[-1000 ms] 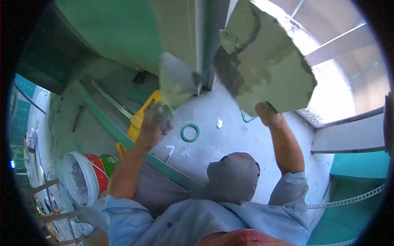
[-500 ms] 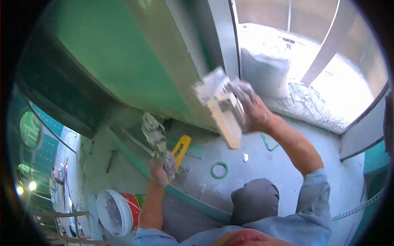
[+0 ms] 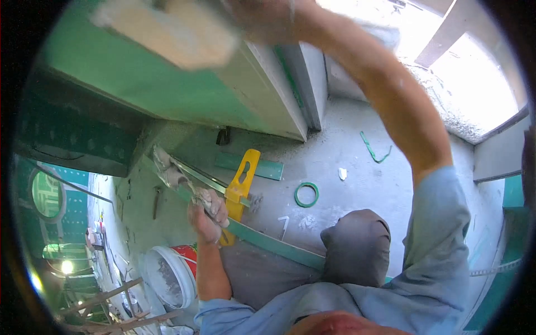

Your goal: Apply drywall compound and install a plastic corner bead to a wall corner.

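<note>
My left hand (image 3: 207, 213), coated with pale plaster, is closed round the handle of a plaster-smeared trowel (image 3: 166, 166). Its blade points up and left over the floor, above a long green strip. At the top of the view, my right hand (image 3: 259, 21) grips a beige plastering float (image 3: 173, 34), blurred by motion. The float is raised in front of the green and grey wall panel (image 3: 139, 84); I cannot tell whether it touches the panel. White plaster shows along its upper left edge.
A plaster bucket (image 3: 190, 285) with a white rim stands at lower left. On the floor lie a yellow slotted tool (image 3: 241, 190), a green tape ring (image 3: 296, 194), a green board piece (image 3: 262, 167) and a bent green strip (image 3: 375, 156). The long green strip (image 3: 279, 243) passes by my knee.
My right hand has lifted the float up and to the left, towards the wall panel. My left hand and the trowel have shifted a little left, the blade now lying lower and more slanted.
</note>
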`<action>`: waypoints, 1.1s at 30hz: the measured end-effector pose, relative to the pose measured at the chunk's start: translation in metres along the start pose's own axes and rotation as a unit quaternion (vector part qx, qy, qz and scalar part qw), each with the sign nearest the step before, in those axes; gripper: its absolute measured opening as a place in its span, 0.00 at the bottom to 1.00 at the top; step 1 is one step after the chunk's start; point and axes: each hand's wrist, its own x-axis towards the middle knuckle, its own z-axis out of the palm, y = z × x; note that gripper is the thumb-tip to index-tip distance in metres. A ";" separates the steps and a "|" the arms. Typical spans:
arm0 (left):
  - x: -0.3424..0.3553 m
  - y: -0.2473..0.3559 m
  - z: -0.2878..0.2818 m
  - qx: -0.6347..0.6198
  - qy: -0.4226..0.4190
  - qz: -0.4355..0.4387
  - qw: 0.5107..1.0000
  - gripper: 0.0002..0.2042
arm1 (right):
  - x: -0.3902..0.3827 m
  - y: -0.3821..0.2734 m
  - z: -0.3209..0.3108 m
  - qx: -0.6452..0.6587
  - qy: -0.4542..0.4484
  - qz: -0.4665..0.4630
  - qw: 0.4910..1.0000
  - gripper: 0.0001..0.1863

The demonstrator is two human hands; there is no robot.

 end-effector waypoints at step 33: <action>0.027 -0.054 0.045 0.542 -0.062 0.401 0.736 0.17 | -0.171 -0.069 0.042 0.749 0.231 0.428 0.449 0.32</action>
